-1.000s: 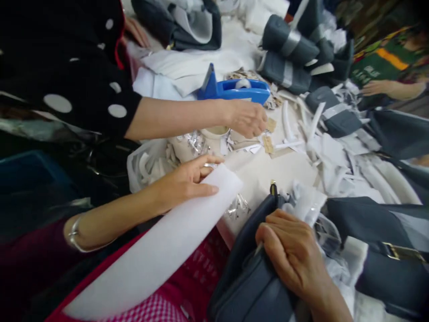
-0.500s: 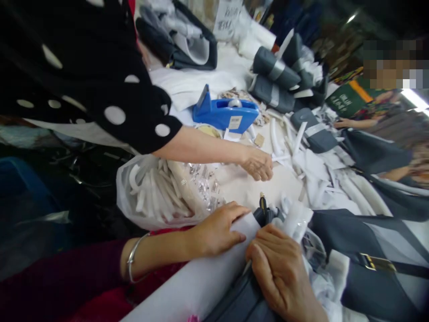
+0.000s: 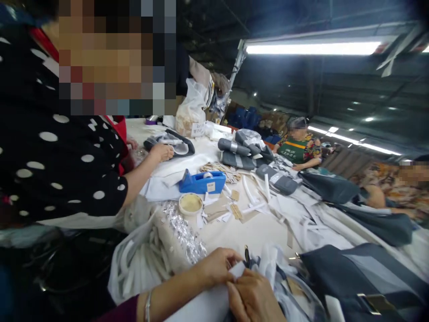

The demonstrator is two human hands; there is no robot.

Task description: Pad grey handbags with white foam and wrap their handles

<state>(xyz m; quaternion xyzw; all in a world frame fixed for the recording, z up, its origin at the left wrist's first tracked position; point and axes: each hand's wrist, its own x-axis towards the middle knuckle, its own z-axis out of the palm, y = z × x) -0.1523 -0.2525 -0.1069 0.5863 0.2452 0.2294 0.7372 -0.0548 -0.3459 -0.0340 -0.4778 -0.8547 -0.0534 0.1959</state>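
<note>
At the near edge of the pale bench (image 3: pixel 248 237), from left: left hand (image 3: pixel 217 268), closed on a white foam sheet (image 3: pixel 201 306); right hand (image 3: pixel 253 298), also gripping the sheet; dark grey leather handbag (image 3: pixel 355 279), lying toward the lower right corner.

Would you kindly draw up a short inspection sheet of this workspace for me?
Surface: white-covered work table, crowded.
Job's things: white foam sheet; black zip pull.
Hands: left hand grips the sheet; right hand lies against it, beside the zip pull.
Clutter: blue tape dispenser; loose white strips; clear bag of white strips; grey handbag.
Cables: nothing seen.
Surroundings: co-worker in polka-dot top; seated person in green; fluorescent light.
</note>
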